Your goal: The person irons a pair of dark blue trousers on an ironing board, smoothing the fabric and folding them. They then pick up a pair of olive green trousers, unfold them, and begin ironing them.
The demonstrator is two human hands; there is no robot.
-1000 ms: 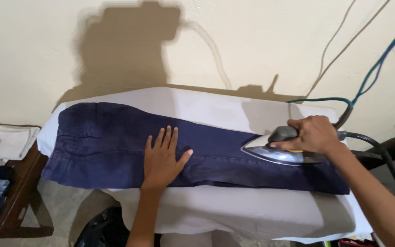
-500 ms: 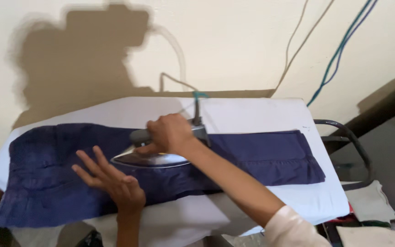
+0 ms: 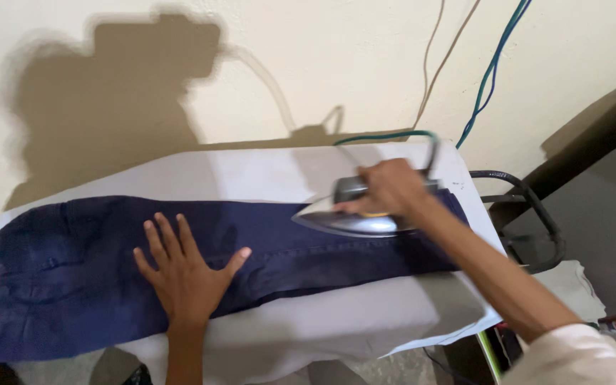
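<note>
Dark blue trousers (image 3: 73, 264) lie flat along a white-covered ironing board (image 3: 251, 171). My left hand (image 3: 183, 274) presses flat on the trousers near their middle, fingers spread. My right hand (image 3: 390, 189) grips the handle of a silver iron (image 3: 344, 217), which rests on the trouser leg toward the right end of the board, its tip pointing left. A dark cord (image 3: 393, 135) rises from the back of the iron.
A cream wall stands behind the board, with thin brown and blue-green cables (image 3: 490, 71) hanging at the upper right. A black hose loop (image 3: 536, 214) and white cloth (image 3: 572, 292) sit beyond the board's right end. Grey floor shows below.
The iron slid left to the trousers' middle half a second ago, then back right toward the leg end. My left hand flattened again on the cloth. The view shifted.
</note>
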